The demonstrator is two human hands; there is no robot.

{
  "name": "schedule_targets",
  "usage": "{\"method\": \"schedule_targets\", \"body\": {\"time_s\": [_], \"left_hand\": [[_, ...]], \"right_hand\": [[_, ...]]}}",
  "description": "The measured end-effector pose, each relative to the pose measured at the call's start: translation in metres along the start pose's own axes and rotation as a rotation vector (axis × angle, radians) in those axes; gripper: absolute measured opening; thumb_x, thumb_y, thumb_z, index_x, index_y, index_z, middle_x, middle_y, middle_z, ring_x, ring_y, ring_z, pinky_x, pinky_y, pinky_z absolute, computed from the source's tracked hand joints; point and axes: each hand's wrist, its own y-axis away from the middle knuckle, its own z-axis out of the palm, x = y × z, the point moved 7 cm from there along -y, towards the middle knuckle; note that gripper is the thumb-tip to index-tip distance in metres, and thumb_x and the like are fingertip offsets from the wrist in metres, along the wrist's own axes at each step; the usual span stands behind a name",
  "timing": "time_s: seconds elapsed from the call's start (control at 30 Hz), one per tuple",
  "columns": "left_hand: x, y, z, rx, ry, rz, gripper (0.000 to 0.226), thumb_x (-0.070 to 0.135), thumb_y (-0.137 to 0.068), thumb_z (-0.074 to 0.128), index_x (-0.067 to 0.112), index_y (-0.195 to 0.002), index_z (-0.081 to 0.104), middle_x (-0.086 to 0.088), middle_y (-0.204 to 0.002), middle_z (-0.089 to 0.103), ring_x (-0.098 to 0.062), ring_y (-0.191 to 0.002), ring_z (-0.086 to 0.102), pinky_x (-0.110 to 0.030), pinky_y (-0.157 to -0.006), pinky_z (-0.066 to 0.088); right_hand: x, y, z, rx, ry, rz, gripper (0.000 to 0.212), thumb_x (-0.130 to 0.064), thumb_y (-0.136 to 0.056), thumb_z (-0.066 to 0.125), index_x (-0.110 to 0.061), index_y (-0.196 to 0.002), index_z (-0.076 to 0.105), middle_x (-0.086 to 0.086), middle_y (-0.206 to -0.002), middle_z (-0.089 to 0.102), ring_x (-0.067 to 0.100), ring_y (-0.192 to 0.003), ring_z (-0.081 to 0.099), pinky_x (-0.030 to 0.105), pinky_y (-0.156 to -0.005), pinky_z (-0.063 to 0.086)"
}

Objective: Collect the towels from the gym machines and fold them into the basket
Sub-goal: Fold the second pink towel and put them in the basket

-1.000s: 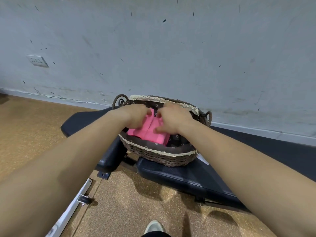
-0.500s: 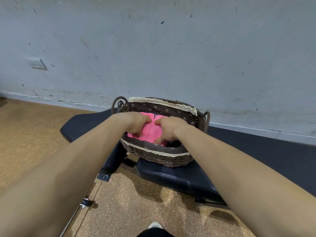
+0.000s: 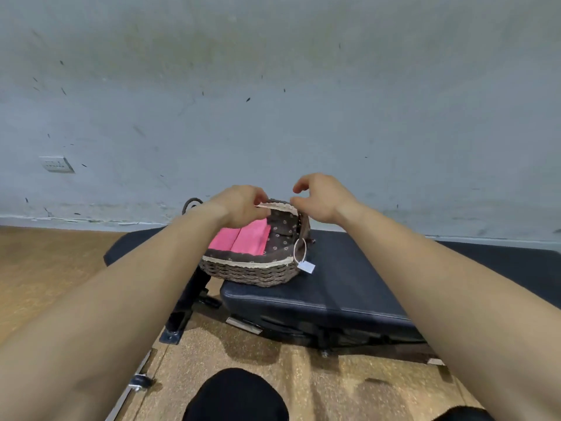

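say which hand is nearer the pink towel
The left hand: it pinches the basket's lace rim right above the towel, while the right hand sits further right, clear of the pink.

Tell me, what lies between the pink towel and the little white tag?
Head view: brown flowered lining and the basket's lace-edged rim separate the pink towel from the white tag.

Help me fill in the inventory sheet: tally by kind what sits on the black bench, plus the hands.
wicker basket: 1
pink towel panels, folded side by side: 2 (one towel or two, cannot tell)
white paper tag: 1
hands: 2, left hand and right hand
Total: 6
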Motion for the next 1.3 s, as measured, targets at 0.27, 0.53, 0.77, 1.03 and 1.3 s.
{"method": "schedule_targets", "body": {"time_s": [0.27,0.53,0.77,1.03,1.3], "left_hand": [[0.14,0.007,0.026,-0.004,-0.061,0.164,0.046,0.04,-0.094,0.055,0.024,-0.137,0.052,0.002,-0.139,0.057,-0.02,-0.126,0.054,-0.039,-0.106,0.044],[0.25,-0.025,0.101,-0.066,-0.122,0.318,0.048,0.04,-0.096,0.053,0.026,-0.141,0.046,0.003,-0.145,0.048,-0.022,-0.131,0.048,-0.041,-0.103,0.044],[0.28,-0.132,0.18,-0.132,-0.117,0.329,0.055,0.043,-0.097,0.052,0.025,-0.147,0.039,0.001,-0.15,0.04,-0.025,-0.134,0.043,-0.04,-0.104,0.04],[0.264,-0.229,0.206,-0.242,-0.062,0.222,0.052,0.039,-0.095,0.052,0.016,-0.142,0.046,-0.009,-0.142,0.049,-0.03,-0.128,0.049,-0.04,-0.105,0.042],[0.321,-0.196,0.128,-0.419,-0.056,0.212,0.042,0.034,-0.094,0.054,0.012,-0.13,0.058,-0.014,-0.128,0.06,-0.033,-0.114,0.057,-0.04,-0.097,0.047]], "right_hand": [[0.119,0.103,-0.059,0.017,0.092,0.244,0.049,-0.034,-0.092,0.058,-0.018,-0.138,0.053,0.003,-0.144,0.051,0.025,-0.129,0.051,0.036,-0.103,0.044],[0.247,0.163,-0.071,0.021,0.079,0.461,0.053,-0.038,-0.091,0.059,-0.017,-0.139,0.05,0.008,-0.142,0.048,0.028,-0.126,0.051,0.041,-0.103,0.046],[0.347,0.111,-0.048,-0.036,0.202,0.51,0.057,-0.04,-0.092,0.057,-0.018,-0.142,0.046,0.007,-0.142,0.046,0.031,-0.13,0.043,0.044,-0.103,0.044],[0.398,0.029,-0.039,-0.133,0.202,0.606,0.054,-0.037,-0.094,0.051,-0.015,-0.142,0.044,0.011,-0.143,0.045,0.034,-0.133,0.041,0.046,-0.105,0.042],[0.352,0.056,-0.116,-0.326,0.174,0.594,0.062,-0.044,-0.094,0.051,-0.015,-0.147,0.04,0.01,-0.147,0.041,0.033,-0.136,0.037,0.047,-0.106,0.038]]}}
